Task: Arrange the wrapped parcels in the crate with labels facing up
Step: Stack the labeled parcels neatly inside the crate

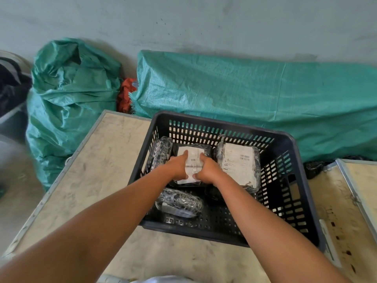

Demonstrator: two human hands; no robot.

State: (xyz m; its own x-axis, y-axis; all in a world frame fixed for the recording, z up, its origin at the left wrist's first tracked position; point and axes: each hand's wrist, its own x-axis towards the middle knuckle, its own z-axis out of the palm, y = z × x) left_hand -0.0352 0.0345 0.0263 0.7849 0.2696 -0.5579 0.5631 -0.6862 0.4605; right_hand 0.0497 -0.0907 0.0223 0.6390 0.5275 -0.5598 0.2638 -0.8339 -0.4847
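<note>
A dark slotted plastic crate (289, 144) stands on a pale table. Inside it, my left hand (178, 167) and my right hand (207, 169) both grip a black wrapped parcel (192, 158) at the crate's middle back, its white label facing up. To its right lies another parcel (237, 163), label up with barcodes showing. A third parcel (163, 151) leans on edge against the left wall. A fourth parcel (179, 203) lies near the front with no label showing.
The table (98, 160) has metal edging, and a second similar surface (350, 201) adjoins on the right. Two green woven sacks (69, 94) (244, 88) lie behind against the wall, with red cloth (126, 94) between them.
</note>
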